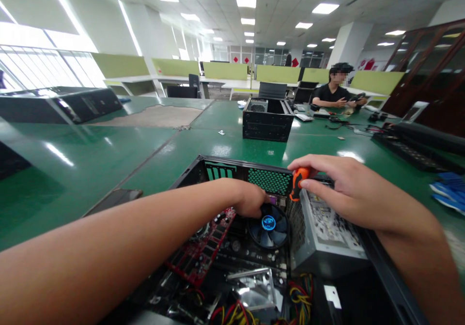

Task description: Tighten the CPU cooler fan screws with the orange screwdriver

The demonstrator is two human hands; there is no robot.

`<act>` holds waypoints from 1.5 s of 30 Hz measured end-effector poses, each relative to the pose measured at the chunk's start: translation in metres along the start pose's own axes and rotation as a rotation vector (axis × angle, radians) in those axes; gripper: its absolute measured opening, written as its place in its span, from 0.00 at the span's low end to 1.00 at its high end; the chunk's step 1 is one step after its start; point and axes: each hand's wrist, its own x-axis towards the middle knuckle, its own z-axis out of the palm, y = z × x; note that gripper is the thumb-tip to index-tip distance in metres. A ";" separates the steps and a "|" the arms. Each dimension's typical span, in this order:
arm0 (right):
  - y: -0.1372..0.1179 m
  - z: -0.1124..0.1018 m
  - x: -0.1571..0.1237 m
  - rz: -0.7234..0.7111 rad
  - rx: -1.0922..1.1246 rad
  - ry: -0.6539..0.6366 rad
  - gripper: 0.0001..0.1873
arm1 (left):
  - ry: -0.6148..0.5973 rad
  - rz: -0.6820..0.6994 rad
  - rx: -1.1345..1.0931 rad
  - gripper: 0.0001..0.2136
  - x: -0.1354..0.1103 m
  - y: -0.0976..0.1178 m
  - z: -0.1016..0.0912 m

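An open black computer case (378, 262) lies before me with its inside facing up. My left hand (250, 199) reaches into it at the upper left rim of the round CPU fan (269, 223); its fingers curl down, and their tips are partly hidden, so what they grip cannot be made out. In my right hand (337, 184) is an orange and black screwdriver (298, 183), pinched by the handle above the case's back edge, near the power supply (327, 228). The screwdriver's shaft is hidden. A red circuit card (203, 252) sits below my left forearm.
Coloured cables (300, 293) and a metal bracket (256, 286) lie in the near part of the case. Further back on the green table (152, 146) stands another black case (268, 125). A person (337, 92) sits at the far right, with blue items (450, 192) nearer me.
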 end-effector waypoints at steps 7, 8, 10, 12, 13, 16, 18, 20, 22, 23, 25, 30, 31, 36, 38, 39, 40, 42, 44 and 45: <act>0.002 -0.002 0.000 0.117 -0.045 0.013 0.10 | 0.005 -0.006 0.000 0.27 0.001 -0.001 0.001; 0.002 -0.003 0.000 0.131 -0.045 0.004 0.10 | 0.009 -0.006 -0.004 0.27 0.001 0.000 0.001; 0.001 -0.006 -0.002 0.128 -0.017 -0.019 0.08 | 0.011 -0.005 -0.013 0.26 0.000 0.000 0.000; -0.001 -0.008 -0.004 0.085 0.039 -0.033 0.03 | 0.002 -0.002 -0.012 0.24 0.000 0.001 -0.001; -0.002 -0.009 -0.005 0.054 0.066 -0.041 0.03 | -0.003 0.002 -0.010 0.23 0.000 0.001 -0.001; -0.004 -0.007 -0.006 -0.026 0.080 -0.047 0.13 | -0.004 0.013 -0.009 0.23 0.000 0.000 -0.001; -0.004 -0.003 -0.005 -0.043 0.049 -0.041 0.16 | 0.000 0.016 -0.015 0.24 0.001 -0.001 0.000; -0.005 0.001 -0.002 -0.041 0.028 -0.037 0.17 | 0.004 0.012 -0.014 0.25 0.001 -0.001 0.000; -0.005 0.003 0.000 -0.034 0.016 -0.024 0.16 | 0.006 0.005 -0.012 0.25 0.001 0.000 0.000; -0.005 0.003 0.000 -0.031 0.010 0.000 0.15 | 0.005 0.004 -0.011 0.24 0.000 0.001 0.000; -0.006 0.002 -0.001 -0.035 0.012 0.078 0.14 | -0.008 0.003 -0.011 0.23 0.000 0.001 -0.001; -0.017 -0.008 -0.009 -0.151 0.210 0.032 0.14 | 0.035 0.031 -0.028 0.20 0.005 -0.003 0.004; -0.020 -0.009 -0.010 -0.175 0.254 -0.034 0.14 | 0.043 0.040 -0.025 0.19 0.007 -0.004 0.005; -0.026 -0.009 -0.009 -0.169 0.323 -0.196 0.13 | 0.016 0.072 0.007 0.14 0.010 -0.006 0.007; -0.026 -0.008 -0.008 -0.152 0.305 -0.190 0.14 | 0.028 0.057 0.013 0.15 0.008 -0.004 0.006; -0.025 -0.008 -0.008 -0.149 0.297 -0.188 0.15 | 0.038 0.051 0.020 0.15 0.007 -0.003 0.005; -0.025 -0.008 -0.007 -0.146 0.293 -0.190 0.14 | 0.045 0.049 0.028 0.16 0.006 -0.002 0.004; -0.025 -0.008 -0.007 -0.142 0.297 -0.198 0.13 | 0.046 0.051 0.040 0.17 0.004 0.000 0.003; -0.025 -0.008 -0.006 -0.140 0.302 -0.203 0.13 | 0.028 0.056 0.043 0.18 0.003 0.000 0.002; -0.026 -0.008 -0.006 -0.140 0.302 -0.203 0.13 | 0.021 0.058 0.042 0.18 0.003 0.000 0.001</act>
